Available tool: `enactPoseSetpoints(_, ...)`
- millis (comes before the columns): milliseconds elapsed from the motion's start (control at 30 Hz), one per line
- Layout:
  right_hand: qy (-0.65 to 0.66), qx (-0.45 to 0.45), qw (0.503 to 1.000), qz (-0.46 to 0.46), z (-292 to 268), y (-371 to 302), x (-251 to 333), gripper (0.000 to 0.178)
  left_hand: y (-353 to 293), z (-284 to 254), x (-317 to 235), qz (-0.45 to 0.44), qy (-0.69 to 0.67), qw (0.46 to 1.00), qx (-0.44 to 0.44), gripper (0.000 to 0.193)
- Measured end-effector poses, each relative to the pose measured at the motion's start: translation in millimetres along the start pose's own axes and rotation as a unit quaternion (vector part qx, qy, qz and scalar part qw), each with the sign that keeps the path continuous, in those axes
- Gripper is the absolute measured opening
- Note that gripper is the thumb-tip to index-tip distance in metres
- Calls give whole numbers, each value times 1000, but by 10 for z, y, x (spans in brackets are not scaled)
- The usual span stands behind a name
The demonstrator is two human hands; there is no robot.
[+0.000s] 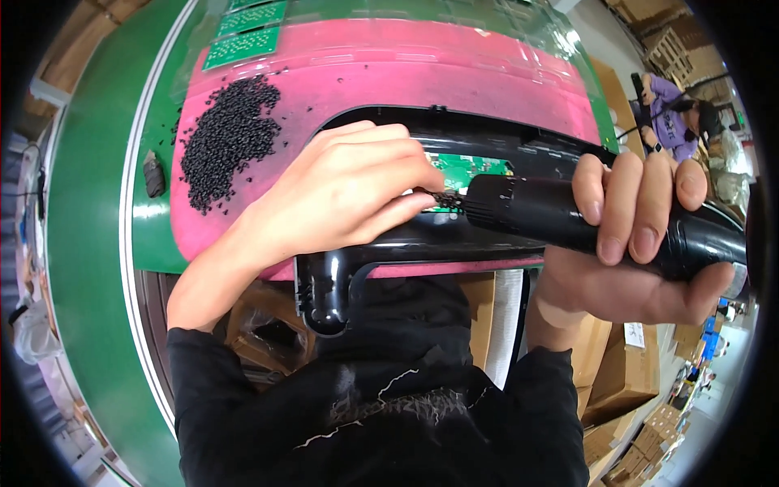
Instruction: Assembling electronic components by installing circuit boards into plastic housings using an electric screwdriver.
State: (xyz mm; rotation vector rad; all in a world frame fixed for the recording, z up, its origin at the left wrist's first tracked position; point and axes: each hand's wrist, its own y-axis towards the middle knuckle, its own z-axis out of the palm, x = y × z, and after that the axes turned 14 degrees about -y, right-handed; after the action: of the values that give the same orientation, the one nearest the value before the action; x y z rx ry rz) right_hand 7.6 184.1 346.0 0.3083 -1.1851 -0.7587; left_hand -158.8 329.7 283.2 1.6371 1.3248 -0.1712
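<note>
My right hand [641, 235] is wrapped round a thick black electric screwdriver [527, 213], which lies nearly level and points left. Its tip end reaches over a green circuit board [471, 169] set inside a long glossy black plastic housing [422, 235]. Over the left part of the housing, my left hand [357, 183] is closed, thumb and fingers pinched together right at the screwdriver's tip. What the fingertips hold, if anything, is too small and hidden to make out. Part of the board is covered by the left hand and the screwdriver.
A heap of small black screws [227, 138] lies on the pink mat [341, 53], left of the housing. Beside it is a dark wrapped stub [153, 174] on the green table [89, 268]. Green circuit boards [242, 49] stand at the back. Cardboard boxes [625, 365] sit at right; another person [672, 118] is far right.
</note>
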Motion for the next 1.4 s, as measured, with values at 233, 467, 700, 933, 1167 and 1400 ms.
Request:
enactPoseSetpoints(233,-48,2,999,9,-251,99,115,49,143,24,-33,-22,6,998,-52,8)
enactPoseSetpoints(467,-222,-6,973,60,-546,220,-44,44,294,95,-41,-73,57,989,114,13)
enactPoseSetpoints(700,-232,-18,970,68,-642,236,-147,43,234,139,99,-209,-5,971,114,13)
enactPoseSetpoints(933,-258,-10,962,85,-608,269,-191,43,219,154,43,-239,17,965,108,14)
enactPoseSetpoints(1167,-245,45,963,99,-572,301,-306,45,186,133,57,-240,7,965,106,15)
enactPoseSetpoints(1400,-240,14,967,90,-548,246,-266,52,141,141,66,-241,-3,966,88,13)
